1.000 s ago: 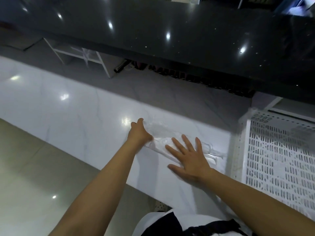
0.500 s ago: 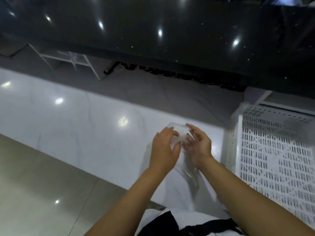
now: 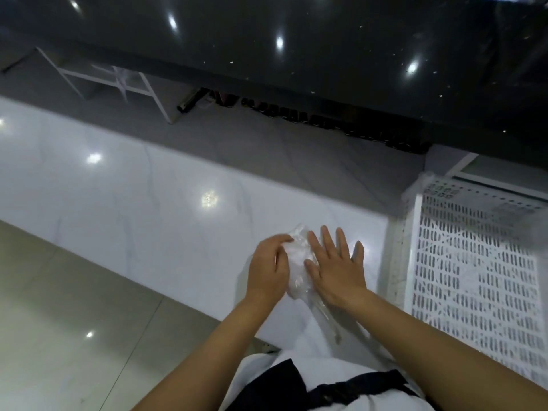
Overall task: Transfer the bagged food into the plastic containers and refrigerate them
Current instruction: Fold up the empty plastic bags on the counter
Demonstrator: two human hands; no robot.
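Note:
A crumpled clear plastic bag (image 3: 296, 256) lies on the white marble counter (image 3: 133, 209) between my two hands. My left hand (image 3: 268, 269) has its fingers curled over the bag's left side and holds it. To the right of that, my right hand (image 3: 336, 268) lies flat with straight, spread fingers, pressing on the bag's right side. A thin tail of the bag trails toward me under my right wrist. No food and no plastic containers are in view.
A white perforated plastic crate (image 3: 474, 277) stands just right of my hands. A dark glossy counter (image 3: 326, 54) overhangs at the back, with a row of small dark items (image 3: 326, 123) and a white frame (image 3: 118, 81) beneath it. Beige floor tiles (image 3: 59, 321) lie lower left.
The bag lay spread flat under both hands, then both hands gathered it up into a bunch. Now my right hand has opened flat and presses on it while the left still holds it.

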